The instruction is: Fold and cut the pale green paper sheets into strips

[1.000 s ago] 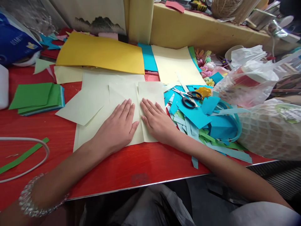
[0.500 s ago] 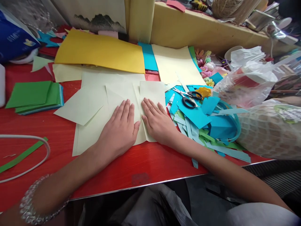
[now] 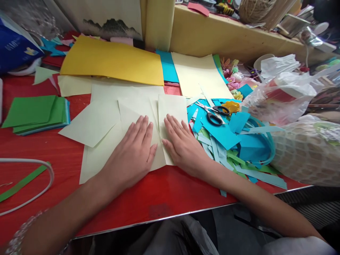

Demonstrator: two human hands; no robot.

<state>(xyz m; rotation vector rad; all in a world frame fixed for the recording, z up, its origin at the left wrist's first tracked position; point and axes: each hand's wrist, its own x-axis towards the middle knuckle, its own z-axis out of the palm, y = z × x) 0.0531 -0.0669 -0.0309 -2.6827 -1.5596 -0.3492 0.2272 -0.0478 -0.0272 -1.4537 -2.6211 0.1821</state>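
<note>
Pale cream paper (image 3: 171,104) lies on the red table, with a folded strip along its right side. My right hand (image 3: 183,145) rests flat on that strip, fingers stretched out and holding nothing. To its left, my left hand (image 3: 135,148) lies flat on the cream paper, fingers extended and the thumb toward the fold. Under and beside the left hand are more pale sheets, one a tilted square (image 3: 89,122). Black-handled scissors (image 3: 214,119) sit on blue scraps to the right of my right hand.
Yellow card (image 3: 114,60) and a cream sheet (image 3: 200,74) lie at the back. Green squares (image 3: 30,109) are stacked at left, near a white cable (image 3: 50,173). Coloured paper strips (image 3: 220,152) and plastic bags (image 3: 300,148) crowd the right. The table's front edge (image 3: 159,219) runs below my hands.
My right hand has shifted slightly rightward across the folded strip. My left hand stays flat on the paper. The camera view has shifted slightly.
</note>
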